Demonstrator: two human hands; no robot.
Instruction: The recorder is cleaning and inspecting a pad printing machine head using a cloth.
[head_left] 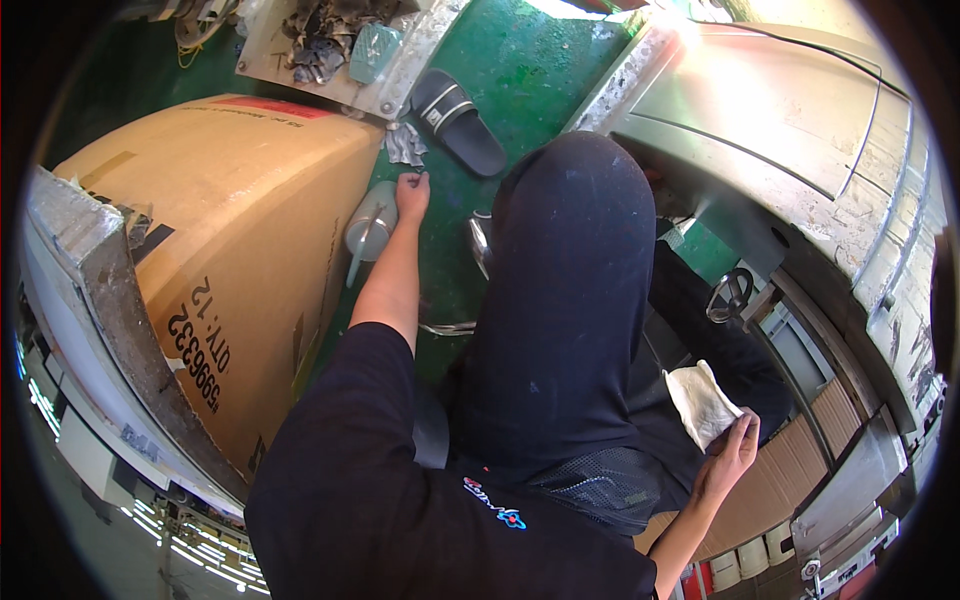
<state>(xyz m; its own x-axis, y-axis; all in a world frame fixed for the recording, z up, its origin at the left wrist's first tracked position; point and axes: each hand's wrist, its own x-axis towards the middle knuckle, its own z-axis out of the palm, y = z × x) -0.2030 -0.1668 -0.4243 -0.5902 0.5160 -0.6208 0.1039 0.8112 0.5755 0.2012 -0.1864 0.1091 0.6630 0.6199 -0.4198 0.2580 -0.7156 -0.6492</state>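
My left hand (412, 193) reaches down toward the green floor with its fingers curled together. Whatever lies between those fingertips is too small to make out. Just beyond them is a crumpled grey rag (405, 145); I cannot tell whether they touch it. Close beside the left wrist stands a translucent squeeze bottle (372, 225) with a thin spout. Over by my right thigh, my right hand (736, 452) pinches the edge of a cream-white piece of cloth (702, 404), which spreads out from the fingertips.
A large cardboard box (240, 200) stands on the left. A dark slide sandal (458, 122) lies on the floor ahead, near a metal stand (400, 60) holding dark scraps. Metal machinery (760, 110) with a black handwheel (730, 295) fills the right side.
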